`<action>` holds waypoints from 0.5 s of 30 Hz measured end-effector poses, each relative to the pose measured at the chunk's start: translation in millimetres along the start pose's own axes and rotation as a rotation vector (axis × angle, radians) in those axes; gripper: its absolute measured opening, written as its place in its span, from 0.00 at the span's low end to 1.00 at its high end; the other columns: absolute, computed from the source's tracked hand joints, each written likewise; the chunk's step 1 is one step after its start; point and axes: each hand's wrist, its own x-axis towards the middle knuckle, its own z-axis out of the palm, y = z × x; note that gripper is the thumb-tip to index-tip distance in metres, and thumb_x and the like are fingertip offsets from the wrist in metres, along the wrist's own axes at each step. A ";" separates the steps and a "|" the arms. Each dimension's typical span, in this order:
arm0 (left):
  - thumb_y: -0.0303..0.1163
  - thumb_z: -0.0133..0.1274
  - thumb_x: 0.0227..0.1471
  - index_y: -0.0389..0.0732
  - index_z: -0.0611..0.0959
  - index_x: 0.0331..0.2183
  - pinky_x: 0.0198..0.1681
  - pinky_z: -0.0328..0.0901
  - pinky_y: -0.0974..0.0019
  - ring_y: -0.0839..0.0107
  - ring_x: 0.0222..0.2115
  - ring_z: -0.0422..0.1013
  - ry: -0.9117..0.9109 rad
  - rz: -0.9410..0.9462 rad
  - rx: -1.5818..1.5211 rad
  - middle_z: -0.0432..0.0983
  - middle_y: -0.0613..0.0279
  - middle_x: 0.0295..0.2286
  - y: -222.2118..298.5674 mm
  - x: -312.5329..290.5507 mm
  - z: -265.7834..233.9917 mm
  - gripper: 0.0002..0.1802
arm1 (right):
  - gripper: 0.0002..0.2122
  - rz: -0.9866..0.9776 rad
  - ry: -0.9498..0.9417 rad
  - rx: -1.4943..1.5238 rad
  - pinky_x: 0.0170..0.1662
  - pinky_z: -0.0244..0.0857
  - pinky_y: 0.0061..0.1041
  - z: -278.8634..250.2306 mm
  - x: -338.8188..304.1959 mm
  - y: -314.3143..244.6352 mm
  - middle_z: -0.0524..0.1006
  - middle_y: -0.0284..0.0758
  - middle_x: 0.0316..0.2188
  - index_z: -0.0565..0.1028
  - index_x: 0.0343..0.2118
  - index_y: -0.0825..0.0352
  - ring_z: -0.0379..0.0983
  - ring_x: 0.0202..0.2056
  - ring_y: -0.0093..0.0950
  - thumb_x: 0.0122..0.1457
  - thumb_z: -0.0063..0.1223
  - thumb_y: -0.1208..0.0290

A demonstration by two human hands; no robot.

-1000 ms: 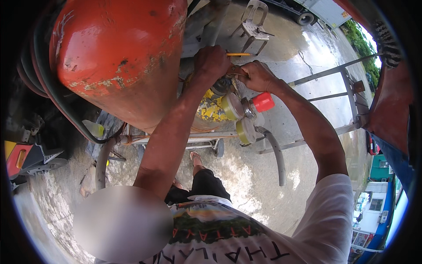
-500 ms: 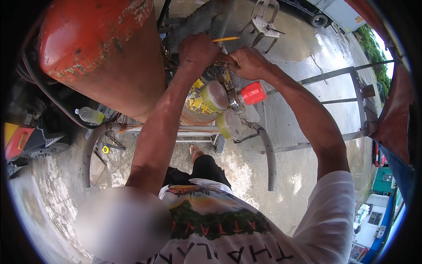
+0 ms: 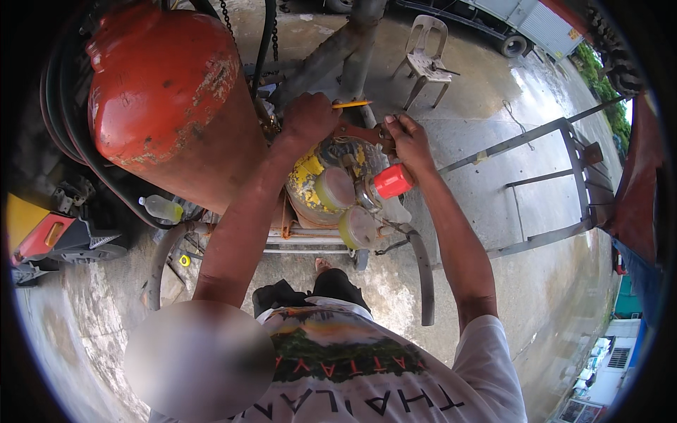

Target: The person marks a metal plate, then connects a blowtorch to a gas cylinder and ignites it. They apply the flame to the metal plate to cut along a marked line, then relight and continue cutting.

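In the upper centre of the frame, we close the left hand in a firm grip on a yellow pencil. A brown flat piece spans from it to our right hand, whose grip we cannot tell as pinching or merely touching. Below lie a red cap and two round containers.

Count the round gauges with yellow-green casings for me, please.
2. The upper round yellow-green gauge is left of the red cylindrical cap in the picture; the lower gauge sits below and slightly right of the upper one. Others may be hidden.
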 end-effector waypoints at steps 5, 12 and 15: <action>0.52 0.53 0.56 0.35 0.85 0.27 0.43 0.70 0.48 0.43 0.36 0.76 -0.068 0.024 -0.043 0.79 0.40 0.29 -1.1 -4.5 -2.2 0.26 | 0.26 0.136 0.012 -0.190 0.21 0.61 0.21 10.4 0.5 -17.4 0.71 0.27 0.15 0.78 0.28 0.68 0.64 0.16 0.18 0.58 0.57 0.42; 0.51 0.51 0.56 0.36 0.86 0.29 0.43 0.70 0.49 0.45 0.37 0.76 0.082 0.017 -0.065 0.80 0.41 0.32 1.4 -10.1 1.9 0.26 | 0.30 -0.088 0.170 -0.382 0.24 0.61 0.30 13.7 12.7 -10.8 0.69 0.32 0.11 0.78 0.17 0.70 0.63 0.16 0.22 0.52 0.61 0.40; 0.51 0.51 0.55 0.36 0.86 0.32 0.44 0.70 0.50 0.46 0.39 0.76 0.034 0.023 -0.015 0.80 0.43 0.33 7.7 -4.6 -2.2 0.25 | 0.28 -0.144 0.175 -0.407 0.23 0.60 0.28 6.2 22.0 -4.9 0.69 0.30 0.11 0.77 0.16 0.69 0.62 0.16 0.21 0.51 0.64 0.43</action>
